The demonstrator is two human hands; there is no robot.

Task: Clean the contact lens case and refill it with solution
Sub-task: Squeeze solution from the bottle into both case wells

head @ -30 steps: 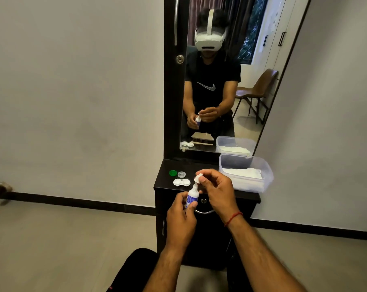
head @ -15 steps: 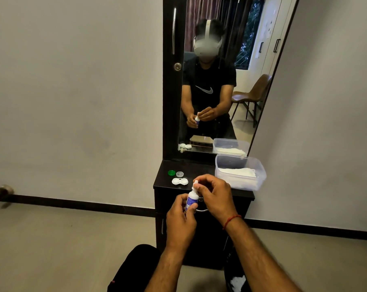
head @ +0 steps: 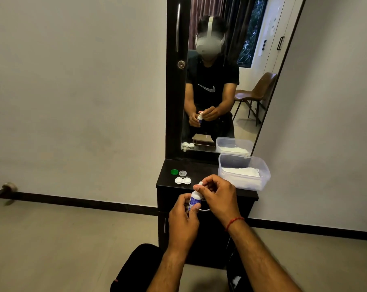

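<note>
1. Left hand [head: 183, 220]: fingers and thumb wrapped round the body of the solution bottle [head: 194, 198], firm grasp, bottle roughly upright with its top leaning slightly right
2. Right hand [head: 218, 197]: thumb and forefinger pinch the bottle's white top [head: 200, 183], other fingers loosely curled behind it (can't tell whether that top is seated or loose on the neck)
3. Bottle is white with a blue-purple label facing me, held in the air in front of the front edge of the dresser top [head: 201, 167] and not touching it; the metal drawer handle [head: 205, 210] shows just below my fingers
4. Lens case [head: 183, 180]: white, two joined wells, both uncovered, flat on the dresser top near its front-left, just left of and beyond the bottle, apart from both hands; too small to tell if there is liquid in the wells
5. Its lids lie just behind it, off the case: green cap [head: 174, 171] on the left, pale cap [head: 182, 173] on the right, side by side
6. Clear open-topped tub [head: 248, 183] at the right end of the dresser top, white folded material [head: 241, 171] inside; near my right hand, not touching
7. Mirror [head: 243, 123] behind the dresser top reflects the same grip, plus case and tub
8. Red thread [head: 234, 222] round my right wrist
</note>
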